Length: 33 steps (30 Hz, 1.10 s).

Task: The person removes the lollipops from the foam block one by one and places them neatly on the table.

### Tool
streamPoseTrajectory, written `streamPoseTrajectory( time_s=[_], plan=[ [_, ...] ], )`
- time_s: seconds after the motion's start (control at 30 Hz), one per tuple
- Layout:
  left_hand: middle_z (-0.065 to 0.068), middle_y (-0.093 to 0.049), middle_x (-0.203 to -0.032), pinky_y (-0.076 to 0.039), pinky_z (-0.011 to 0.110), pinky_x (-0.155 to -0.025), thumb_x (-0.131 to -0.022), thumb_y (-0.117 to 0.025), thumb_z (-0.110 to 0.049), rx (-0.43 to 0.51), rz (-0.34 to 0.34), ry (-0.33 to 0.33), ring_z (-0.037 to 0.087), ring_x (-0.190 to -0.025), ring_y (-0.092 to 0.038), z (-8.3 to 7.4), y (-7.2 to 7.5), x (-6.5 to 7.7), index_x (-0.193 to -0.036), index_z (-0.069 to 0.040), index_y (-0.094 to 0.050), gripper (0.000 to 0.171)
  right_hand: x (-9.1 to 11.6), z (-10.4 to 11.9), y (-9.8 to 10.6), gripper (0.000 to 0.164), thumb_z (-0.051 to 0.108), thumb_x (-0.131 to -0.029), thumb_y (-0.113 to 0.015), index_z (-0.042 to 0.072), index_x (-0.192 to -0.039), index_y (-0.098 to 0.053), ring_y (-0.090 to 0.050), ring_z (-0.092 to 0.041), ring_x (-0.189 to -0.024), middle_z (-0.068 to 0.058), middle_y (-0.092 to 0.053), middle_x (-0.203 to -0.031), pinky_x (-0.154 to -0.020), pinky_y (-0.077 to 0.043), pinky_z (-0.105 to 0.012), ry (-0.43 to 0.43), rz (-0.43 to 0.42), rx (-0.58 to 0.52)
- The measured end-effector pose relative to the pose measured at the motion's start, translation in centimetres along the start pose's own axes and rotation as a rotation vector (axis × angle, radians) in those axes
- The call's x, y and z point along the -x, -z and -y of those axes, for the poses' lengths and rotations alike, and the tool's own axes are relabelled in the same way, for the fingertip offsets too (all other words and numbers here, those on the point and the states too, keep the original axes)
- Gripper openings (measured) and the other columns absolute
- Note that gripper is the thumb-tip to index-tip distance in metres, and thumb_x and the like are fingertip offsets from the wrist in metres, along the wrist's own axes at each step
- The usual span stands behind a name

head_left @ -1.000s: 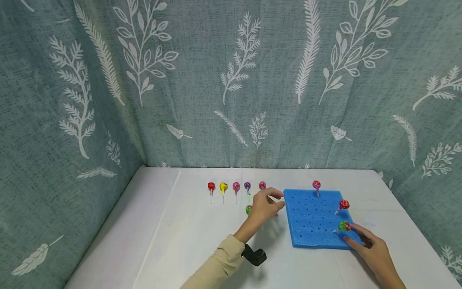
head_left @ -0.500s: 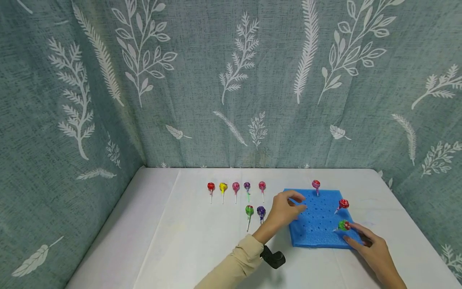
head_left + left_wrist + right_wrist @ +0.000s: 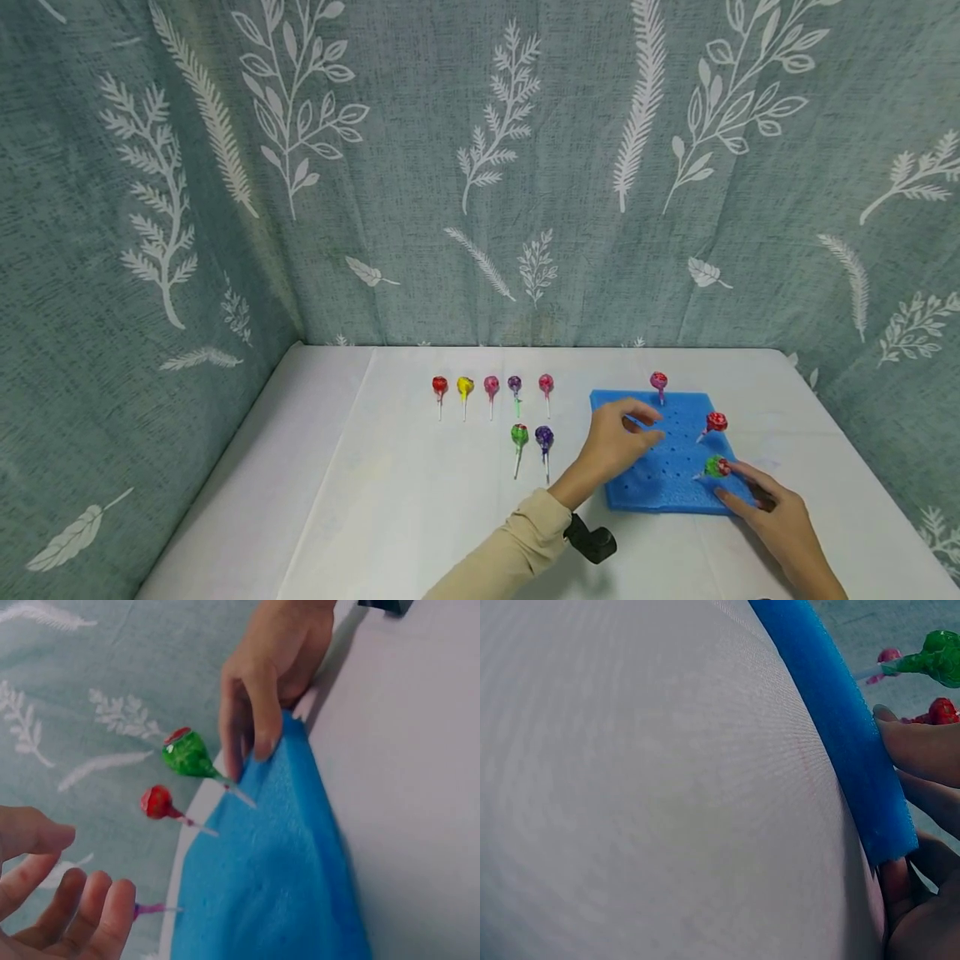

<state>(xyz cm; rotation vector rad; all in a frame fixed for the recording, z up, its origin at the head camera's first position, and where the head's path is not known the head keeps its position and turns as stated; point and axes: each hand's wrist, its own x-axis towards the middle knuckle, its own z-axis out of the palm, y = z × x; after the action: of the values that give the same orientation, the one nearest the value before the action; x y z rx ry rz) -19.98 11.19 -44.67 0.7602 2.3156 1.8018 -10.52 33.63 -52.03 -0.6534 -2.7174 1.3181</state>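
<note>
While the right hand [image 3: 776, 512] grips the blue foam board [image 3: 660, 487] by its near right corner, the left hand [image 3: 613, 439] hovers above it holding nothing, thumb and fingers kinda apart. Three planted lollipops [image 3: 717, 467] poke up along the board's right; seven loose lollipops [image 3: 519, 434] lie left, on the table [image 3: 405, 500].

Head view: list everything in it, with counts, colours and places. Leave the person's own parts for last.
curtain: 1, grey-green with white leaf print, behind and at the sides
table: 1, white, below
board: 1, blue, on the table's right
planted lollipops: 3, pink, red, green-and-red, stuck in the board
far-row lollipops: 5, red, yellow, pink, purple, pink, lying left of the board
near-row lollipops: 2, green, dark purple, lying nearer
device: 1, black, at the left wrist
sleeve: 1, beige, left arm
left grip: 1, above the board, empty
right grip: 1, holding the board's near right corner
</note>
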Motion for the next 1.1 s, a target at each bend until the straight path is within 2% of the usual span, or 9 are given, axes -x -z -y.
streamPoseTrajectory(
  time_s=[0.37, 0.63, 0.7, 0.77, 0.83, 0.93, 1.0, 1.1],
  plan=[
    [-0.007, -0.065, -0.091, -0.048, 0.014, -0.061, -0.083, -0.073, -0.012, -0.008, -0.004, -0.059, -0.001, -0.076, -0.056, -0.1, -1.8, 0.1, -0.097, -0.013, -0.071, 0.014, 0.0, -0.1, 0.0, 0.075, 0.047, -0.084, -0.068, 0.000, -0.137, -0.046, -0.038, -0.045, -0.125, -0.031, -0.037, -0.141, -0.095, -0.038, -0.054, 0.020, -0.011, 0.020],
    [-0.011, -0.065, -0.092, -0.047, 0.014, -0.062, -0.083, -0.073, -0.013, -0.010, 0.004, -0.048, -0.003, -0.077, -0.056, -0.2, -3.3, 0.2, -0.098, -0.013, -0.071, 0.015, 0.1, -0.2, 0.1, 0.074, 0.046, -0.084, -0.068, -0.001, -0.136, -0.046, -0.036, -0.048, -0.126, -0.032, -0.036, -0.141, -0.097, -0.037, -0.056, 0.048, -0.009, 0.009],
    [-0.011, -0.066, -0.093, -0.047, 0.014, -0.061, -0.082, -0.074, -0.014, -0.009, 0.014, -0.040, -0.003, -0.077, -0.056, -0.3, -3.6, 0.3, -0.098, -0.013, -0.071, 0.016, 0.1, -0.2, 0.1, 0.073, 0.045, -0.084, -0.069, -0.001, -0.136, -0.047, -0.038, -0.048, -0.125, -0.032, -0.038, -0.139, -0.094, -0.040, -0.053, 0.061, -0.016, 0.016],
    [-0.010, -0.066, -0.096, -0.047, 0.015, -0.061, -0.083, -0.073, -0.015, -0.010, 0.024, -0.036, -0.003, -0.079, -0.057, -0.4, -3.9, 0.3, -0.099, -0.014, -0.071, 0.017, 0.1, -0.2, 0.2, 0.072, 0.046, -0.084, -0.068, 0.000, -0.135, -0.048, -0.040, -0.046, -0.124, -0.031, -0.040, -0.138, -0.089, -0.046, -0.039, 0.065, -0.018, 0.023],
    [-0.009, -0.066, -0.098, -0.047, 0.015, -0.061, -0.083, -0.073, -0.016, 0.000, 0.040, -0.030, -0.001, -0.082, -0.057, -0.4, -4.3, 0.4, -0.101, -0.014, -0.071, 0.018, 0.1, -0.2, 0.3, 0.073, 0.047, -0.084, -0.067, 0.000, -0.136, -0.048, -0.040, -0.046, -0.123, -0.031, -0.040, -0.138, -0.086, -0.047, -0.035, 0.064, -0.015, 0.031],
    [-0.011, -0.064, -0.102, -0.048, 0.016, -0.061, -0.084, -0.073, -0.018, 0.010, 0.063, -0.024, 0.000, -0.086, -0.058, -0.4, -4.8, 0.5, -0.103, -0.016, -0.070, 0.019, 0.1, -0.2, 0.3, 0.074, 0.048, -0.085, -0.066, 0.000, -0.137, -0.046, -0.039, -0.046, -0.124, -0.032, -0.039, -0.139, -0.091, -0.046, -0.040, 0.058, -0.008, 0.028],
    [-0.014, -0.062, -0.104, -0.048, 0.016, -0.061, -0.084, -0.073, -0.019, 0.012, 0.083, -0.020, 0.000, -0.090, -0.058, -0.4, -5.1, 0.6, -0.104, -0.018, -0.070, 0.020, 0.1, -0.2, 0.2, 0.074, 0.048, -0.085, -0.066, -0.001, -0.137, -0.045, -0.037, -0.047, -0.125, -0.032, -0.037, -0.139, -0.094, -0.040, -0.054, 0.057, -0.007, 0.021],
    [-0.017, -0.060, -0.107, -0.047, 0.017, -0.062, -0.084, -0.073, -0.022, 0.006, 0.108, -0.018, -0.001, -0.093, -0.057, -0.4, -5.6, 0.7, -0.106, -0.020, -0.069, 0.023, 0.1, -0.1, 0.2, 0.073, 0.046, -0.086, -0.066, -0.002, -0.137, -0.045, -0.036, -0.048, -0.125, -0.033, -0.037, -0.139, -0.096, -0.036, -0.058, 0.062, -0.012, 0.022]
  ],
)
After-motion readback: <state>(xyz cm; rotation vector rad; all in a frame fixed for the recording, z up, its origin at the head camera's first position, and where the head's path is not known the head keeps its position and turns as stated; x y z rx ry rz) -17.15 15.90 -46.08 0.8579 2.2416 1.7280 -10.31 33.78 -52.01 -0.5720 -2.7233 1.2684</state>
